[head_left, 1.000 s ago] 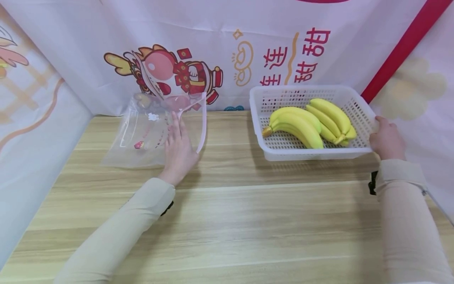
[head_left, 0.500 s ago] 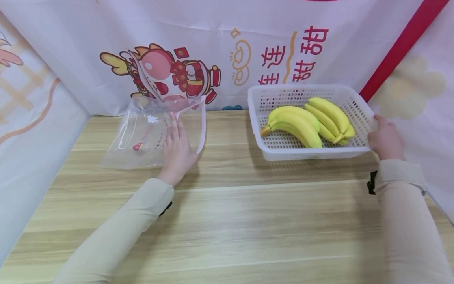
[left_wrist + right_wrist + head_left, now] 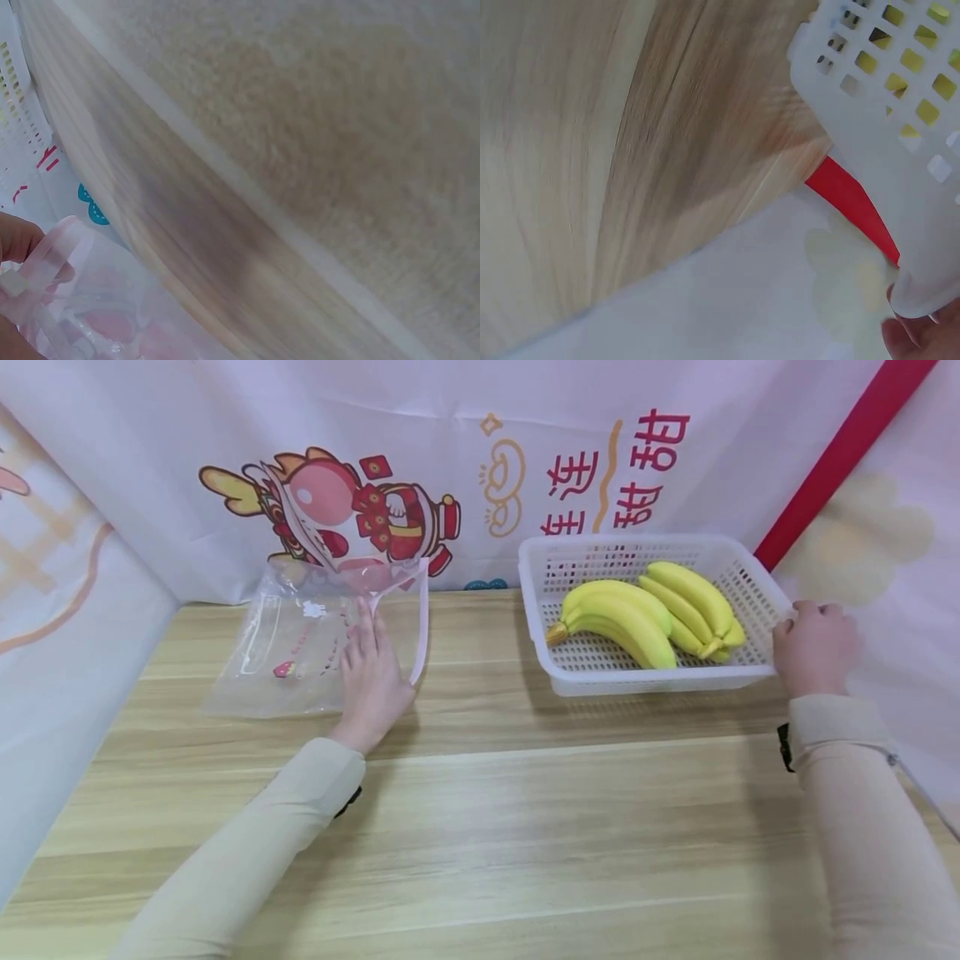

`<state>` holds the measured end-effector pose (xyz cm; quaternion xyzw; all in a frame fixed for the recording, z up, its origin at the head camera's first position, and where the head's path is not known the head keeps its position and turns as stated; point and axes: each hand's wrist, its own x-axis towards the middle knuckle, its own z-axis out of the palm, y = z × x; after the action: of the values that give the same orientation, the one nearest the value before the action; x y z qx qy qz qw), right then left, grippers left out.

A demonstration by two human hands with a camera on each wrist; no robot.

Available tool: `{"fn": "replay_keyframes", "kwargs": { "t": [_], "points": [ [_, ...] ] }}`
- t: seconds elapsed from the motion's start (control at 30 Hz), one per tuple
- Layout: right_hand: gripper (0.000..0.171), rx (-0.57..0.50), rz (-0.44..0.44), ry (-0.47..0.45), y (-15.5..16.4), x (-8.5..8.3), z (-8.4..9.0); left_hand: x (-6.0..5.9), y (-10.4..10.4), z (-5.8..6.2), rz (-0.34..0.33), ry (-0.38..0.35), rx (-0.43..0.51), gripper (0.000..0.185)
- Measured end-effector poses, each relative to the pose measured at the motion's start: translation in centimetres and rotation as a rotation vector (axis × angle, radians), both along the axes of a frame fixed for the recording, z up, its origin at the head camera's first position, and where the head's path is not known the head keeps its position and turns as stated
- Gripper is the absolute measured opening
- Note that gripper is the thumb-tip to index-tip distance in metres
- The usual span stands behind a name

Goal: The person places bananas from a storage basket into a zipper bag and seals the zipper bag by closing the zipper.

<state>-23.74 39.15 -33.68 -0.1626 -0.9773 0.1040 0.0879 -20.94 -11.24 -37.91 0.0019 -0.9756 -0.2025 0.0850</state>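
Gripping the right end of the basket (image 3: 645, 677), there's the right hand (image 3: 817, 647) in the head view, fingers curled at the rim! Inside, the left bunch (image 3: 618, 614) of bananas points its stem at the left wall, and the right bunch (image 3: 690, 600) sits just beside it. Well apart on the left, the left hand (image 3: 372, 689) reaches over the clear bag (image 3: 300, 643), which lies on the wooden table (image 3: 525, 843) near the printed cloth (image 3: 480, 393). Over to the left wrist: a close pinch on the bag, finger and thumb almost together at its pink strip (image 3: 56, 251), one fingertip showing through the film! The basket's slotted wall peeks in at top left. And the right wrist: fingers hook the basket's rim at lower right, yellow showing through the holes, a red band (image 3: 855, 206) behind; how firm that hold is, I can't tell.
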Motion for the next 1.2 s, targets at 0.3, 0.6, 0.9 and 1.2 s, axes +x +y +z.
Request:
{"fn": "replay_keyframes", "kwargs": {
  "t": [0.3, 0.6, 0.9, 1.2],
  "points": [
    [0.05, 0.062, 0.046, 0.069, -0.6, 0.1, 0.7, 0.3, 0.0, 0.3, -0.005, -0.005, -0.002, 0.111],
    [0.059, -0.214, 0.205, 0.096, -5.0, -0.9, 1.1, 0.5, -0.3, 0.4, -0.012, 0.008, -0.024, 0.111],
    [0.07, -0.255, 0.366, 0.013, -10.4, -1.1, 0.9, 0.5, -0.3, 0.4, -0.005, -0.012, -0.038, 0.11],
    [0.081, -0.17, 0.479, -0.126, -12.0, -1.4, 0.6, 0.6, -0.2, 0.3, -0.019, 0.005, -0.043, 0.109]
  ]
}}
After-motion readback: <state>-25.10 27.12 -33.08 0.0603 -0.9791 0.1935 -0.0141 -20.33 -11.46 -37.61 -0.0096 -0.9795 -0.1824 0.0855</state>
